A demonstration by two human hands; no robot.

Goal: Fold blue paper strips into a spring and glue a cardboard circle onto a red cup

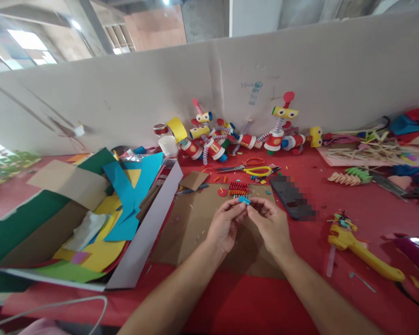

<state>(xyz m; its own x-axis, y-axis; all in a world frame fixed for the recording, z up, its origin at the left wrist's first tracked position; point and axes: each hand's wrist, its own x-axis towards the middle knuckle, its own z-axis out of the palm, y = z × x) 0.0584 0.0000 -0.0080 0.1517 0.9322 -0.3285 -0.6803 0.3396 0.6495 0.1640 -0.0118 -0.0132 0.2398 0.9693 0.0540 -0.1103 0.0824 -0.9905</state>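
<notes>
Between the fingertips of my left hand (pixel 225 223) and my right hand (pixel 270 223) is a small piece of blue paper (pixel 244 200). Both hands are closed in a pinch on it, over a brown cardboard sheet (pixel 185 232). Just beyond the fingers lie red and orange folded paper springs (pixel 238 188), and a striped one is partly hidden by the fingers. A small red paper disc (pixel 222 191) rests to their left.
A box (pixel 145 232) of coloured paper stands left. Scissors (pixel 256 170) lie behind the cardboard. A phone (pixel 289 197) and a yellow glue gun (pixel 363 251) are at right. Several paper-cup figures (pixel 275 139) line the grey partition (pixel 125 93), with wooden sticks (pixel 366 151) at the back right.
</notes>
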